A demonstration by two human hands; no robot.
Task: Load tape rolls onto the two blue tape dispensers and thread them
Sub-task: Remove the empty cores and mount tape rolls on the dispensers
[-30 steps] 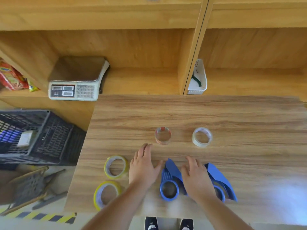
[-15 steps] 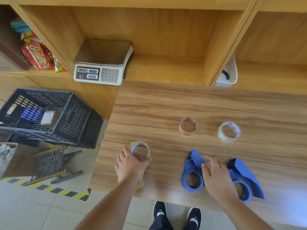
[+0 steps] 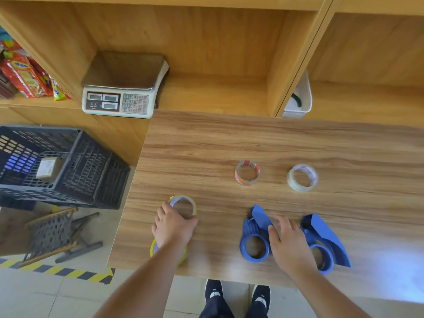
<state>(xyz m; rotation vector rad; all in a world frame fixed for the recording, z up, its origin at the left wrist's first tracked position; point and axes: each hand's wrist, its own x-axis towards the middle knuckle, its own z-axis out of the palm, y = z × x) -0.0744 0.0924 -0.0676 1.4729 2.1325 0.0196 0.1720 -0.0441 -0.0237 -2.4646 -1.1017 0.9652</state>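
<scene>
Two blue tape dispensers lie flat near the table's front edge: the left dispenser point(image 3: 252, 241) and the right dispenser point(image 3: 327, 245). My right hand point(image 3: 290, 245) rests palm down between them with fingers spread, its thumb against the left one. My left hand point(image 3: 173, 227) curls its fingers over the near rim of a yellow tape roll point(image 3: 183, 200), which lies on the table. A second yellow roll point(image 3: 154, 247) is mostly hidden under my left wrist. Farther back lie a red-printed clear roll point(image 3: 247, 172) and a whitish roll point(image 3: 302, 177).
The wooden table point(image 3: 229, 138) stands against wooden shelving. On the shelf behind sit a weighing scale point(image 3: 121, 92) and a white basket point(image 3: 300, 99). A dark plastic crate point(image 3: 68, 166) stands left of the table. My feet point(image 3: 236, 294) are at the front edge.
My left hand has moved left from the table's middle onto the yellow roll and closed around its rim. My right hand stays between the dispensers. The view has swung left.
</scene>
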